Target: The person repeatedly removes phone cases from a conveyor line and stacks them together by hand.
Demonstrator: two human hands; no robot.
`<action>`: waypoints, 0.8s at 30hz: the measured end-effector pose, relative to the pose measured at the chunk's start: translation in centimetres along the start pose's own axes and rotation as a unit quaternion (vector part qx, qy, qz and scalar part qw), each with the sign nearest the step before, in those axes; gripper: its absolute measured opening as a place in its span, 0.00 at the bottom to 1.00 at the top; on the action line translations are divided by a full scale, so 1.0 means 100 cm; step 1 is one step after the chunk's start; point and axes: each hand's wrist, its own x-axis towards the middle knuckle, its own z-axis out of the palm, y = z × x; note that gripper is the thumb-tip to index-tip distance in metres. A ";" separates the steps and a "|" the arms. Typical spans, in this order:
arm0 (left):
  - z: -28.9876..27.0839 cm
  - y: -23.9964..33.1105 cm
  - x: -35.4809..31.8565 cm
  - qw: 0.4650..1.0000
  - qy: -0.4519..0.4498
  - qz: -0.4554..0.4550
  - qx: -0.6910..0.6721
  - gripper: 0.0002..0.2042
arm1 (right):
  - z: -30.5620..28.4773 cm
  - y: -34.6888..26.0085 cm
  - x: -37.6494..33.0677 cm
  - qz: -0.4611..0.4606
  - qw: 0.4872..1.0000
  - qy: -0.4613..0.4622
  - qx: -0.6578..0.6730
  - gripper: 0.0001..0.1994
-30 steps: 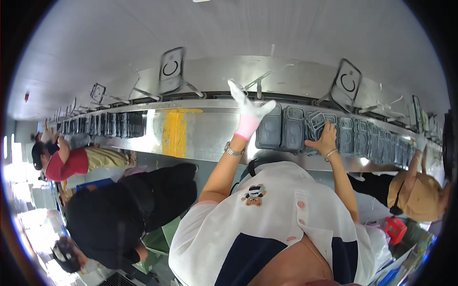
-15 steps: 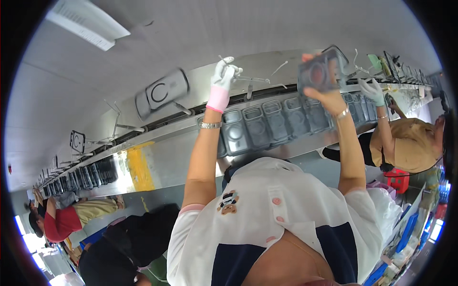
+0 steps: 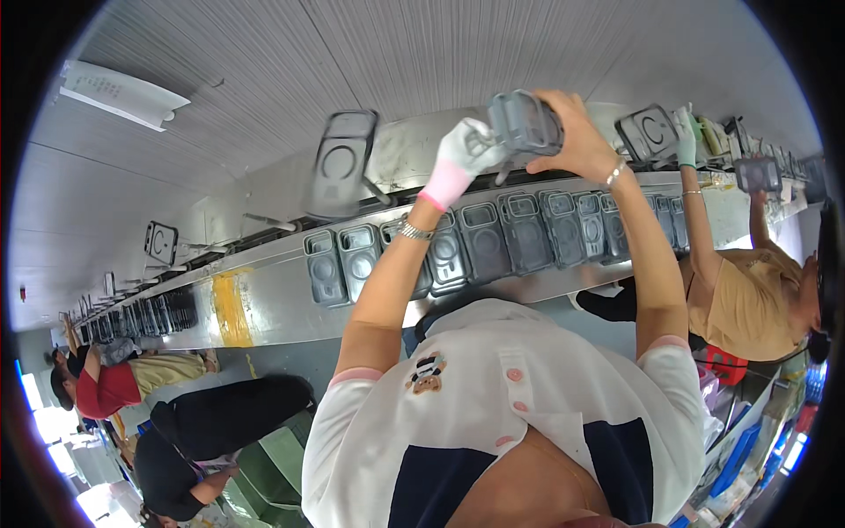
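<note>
Head view: the bare right hand is clasping translucent phone cases beyond a case row lining the metal surface; the gloved left hand is curling beside them, its grip unclear.

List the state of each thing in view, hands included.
Left hand: gloved, fingers curled, grip unclear
Right hand: bare, gripping phone casing
Phone casing: blurred, off the metal bench, number unclear
Row of phone cases: side by side on bench
Nearest phone case mounted at left: tilted
</note>
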 end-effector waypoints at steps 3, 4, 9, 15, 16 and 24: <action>0.045 0.013 0.022 0.980 -0.070 -0.066 0.174 0.20 | -0.012 0.025 0.009 -0.008 0.967 -0.122 -0.222 0.48; 0.049 -0.003 0.028 0.969 -0.067 0.000 0.238 0.22 | -0.019 0.028 0.012 -0.012 0.967 -0.124 -0.225 0.48; 0.096 -0.075 0.047 1.000 0.008 -0.004 -0.029 0.33 | -0.074 0.075 0.008 0.017 0.941 -0.189 -0.279 0.48; 0.081 -0.039 -0.047 0.976 -0.142 -0.125 0.105 0.22 | -0.151 0.176 -0.040 0.049 0.978 0.062 -0.191 0.46; 0.074 -0.029 -0.062 0.977 -0.128 -0.159 0.062 0.21 | -0.158 0.190 -0.050 0.052 0.985 0.085 -0.140 0.43; -0.073 0.046 -0.175 0.921 0.383 -0.041 0.052 0.31 | -0.084 0.044 -0.007 -0.067 0.978 -0.013 0.196 0.52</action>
